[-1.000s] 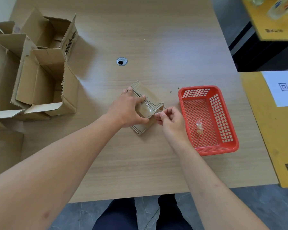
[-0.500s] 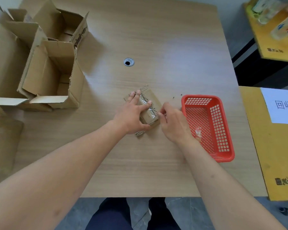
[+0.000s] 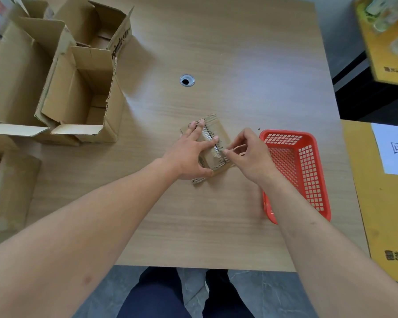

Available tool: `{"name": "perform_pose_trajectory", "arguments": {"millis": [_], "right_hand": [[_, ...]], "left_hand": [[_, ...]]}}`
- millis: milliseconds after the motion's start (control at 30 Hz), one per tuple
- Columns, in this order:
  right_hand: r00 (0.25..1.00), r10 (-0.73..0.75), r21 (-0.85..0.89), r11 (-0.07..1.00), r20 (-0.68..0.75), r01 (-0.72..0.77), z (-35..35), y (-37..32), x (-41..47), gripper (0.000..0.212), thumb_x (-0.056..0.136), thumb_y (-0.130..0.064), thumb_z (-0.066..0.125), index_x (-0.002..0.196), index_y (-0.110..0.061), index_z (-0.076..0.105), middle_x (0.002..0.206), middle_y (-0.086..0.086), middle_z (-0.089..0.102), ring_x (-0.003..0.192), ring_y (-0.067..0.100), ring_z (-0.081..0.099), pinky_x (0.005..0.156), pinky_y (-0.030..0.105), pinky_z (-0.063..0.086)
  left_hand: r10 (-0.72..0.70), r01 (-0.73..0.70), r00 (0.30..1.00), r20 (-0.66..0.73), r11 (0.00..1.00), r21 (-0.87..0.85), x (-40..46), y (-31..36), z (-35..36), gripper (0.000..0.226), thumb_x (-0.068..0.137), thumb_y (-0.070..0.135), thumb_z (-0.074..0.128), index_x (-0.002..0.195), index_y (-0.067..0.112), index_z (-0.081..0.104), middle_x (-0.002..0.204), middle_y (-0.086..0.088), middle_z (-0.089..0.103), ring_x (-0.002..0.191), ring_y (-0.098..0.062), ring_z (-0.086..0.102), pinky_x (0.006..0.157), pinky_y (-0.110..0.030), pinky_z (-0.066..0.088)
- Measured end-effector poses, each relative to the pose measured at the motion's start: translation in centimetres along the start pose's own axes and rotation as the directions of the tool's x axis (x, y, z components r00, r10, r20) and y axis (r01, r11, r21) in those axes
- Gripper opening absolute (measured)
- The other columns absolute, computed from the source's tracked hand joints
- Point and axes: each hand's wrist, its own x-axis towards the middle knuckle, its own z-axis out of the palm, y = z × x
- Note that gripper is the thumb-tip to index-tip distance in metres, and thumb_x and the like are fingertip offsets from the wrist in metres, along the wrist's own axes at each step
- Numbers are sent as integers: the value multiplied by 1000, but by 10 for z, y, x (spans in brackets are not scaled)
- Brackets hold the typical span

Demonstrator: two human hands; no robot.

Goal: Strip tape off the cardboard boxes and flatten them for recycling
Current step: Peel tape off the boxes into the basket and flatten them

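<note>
Since half a second ago, right hand (image 3: 248, 152) lifts, pinching clear tape (image 3: 210, 143); left hand (image 3: 191, 152) presses flat on light, stiff cardboard piece (image 3: 218, 129).

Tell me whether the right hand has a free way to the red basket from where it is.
Probably yes. The right hand, pinching tape at the small cardboard box, sits just beside the red basket, with nothing between them.
</note>
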Motion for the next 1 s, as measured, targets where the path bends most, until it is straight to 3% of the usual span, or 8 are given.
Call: {"name": "perform_pose_trajectory", "arguments": {"millis": [133, 267, 400, 500, 567, 700, 867, 1000], "right_hand": [[997, -71, -43, 996, 20, 72, -1, 3, -4, 31, 83, -13, 81, 95, -19, 54, 86, -5, 71, 75, 16, 69, 72, 40, 57], [996, -65, 2, 998, 63, 65, -1, 0, -3, 50, 82, -8, 81, 118, -31, 55, 80, -1, 73, 69, 10, 67, 69, 24, 56], [979, -44, -74, 995, 199, 60, -2, 4, 8, 15, 81, -14, 84, 84, -25, 75, 74, -3, 70, 65, 12, 61, 72, 38, 57], [970, 23, -8, 1000, 242, -21, 4, 2, 7, 12, 84, -11, 83, 89, -19, 76, 71, -1, 67, 61, 11, 61, 66, 37, 58], [980, 87, 81, 991, 177, -103, 11, 0, 3, 13, 86, -8, 81, 95, -12, 73, 72, 6, 67, 59, 14, 63, 62, 39, 61], [968, 246, 247, 942, -57, -225, 34, -2, -10, 12, 88, -9, 80, 91, -4, 69, 70, 5, 70, 53, 12, 65, 62, 45, 61], [927, 356, 394, 874, -119, -285, 40, -7, -11, 13, 83, -11, 84, 79, -15, 72, 73, 5, 75, 59, 20, 72, 63, 40, 61], [956, 177, 170, 975, -232, -139, 37, -5, -11, 8, 77, -23, 88, 82, -24, 81, 72, -8, 76, 65, 12, 72, 72, 37, 61]], "left_hand": [[-1, 0, 1000, -17, 997, -82, 2, -2, 0, 85, 83, 74, 62, 156, 47, 28, 169, 2, -17, 154, -16, -20, 127, -46, -1], [12, -19, 998, -62, 994, -104, 3, -3, 6, 66, 93, 57, 62, 153, 43, 37, 170, 2, -11, 155, -17, -16, 127, -48, -2], [155, -146, 987, 42, 977, -154, 3, -10, -3, 71, 92, 36, 73, 154, 37, 39, 170, 8, -7, 155, -16, -17, 125, -42, -10], [94, -91, 996, 0, 972, -218, 2, -13, -7, 87, 87, 28, 80, 159, 25, 31, 170, 5, -5, 157, -18, -6, 127, -40, 2], [-62, 33, 993, -98, 962, -272, -3, -8, 2, 86, 83, 34, 82, 155, 18, 36, 169, -3, 7, 154, -24, 19, 124, -39, 25], [-371, 251, 900, -230, 871, -423, -14, 10, 34, 69, 76, 54, 82, 131, 22, 55, 130, -4, 41, 112, -21, 55, 102, -35, 48], [-415, 199, 890, -190, 728, -656, -13, 10, 42, 67, 77, 36, 86, 139, 30, 59, 122, 4, 65, 105, -15, 65, 100, -33, 52], [-420, 260, 904, -77, 684, -681, -13, 8, 27, 78, 78, 22, 87, 147, 32, 52, 137, 6, 61, 120, -9, 55, 106, -23, 43]]}}
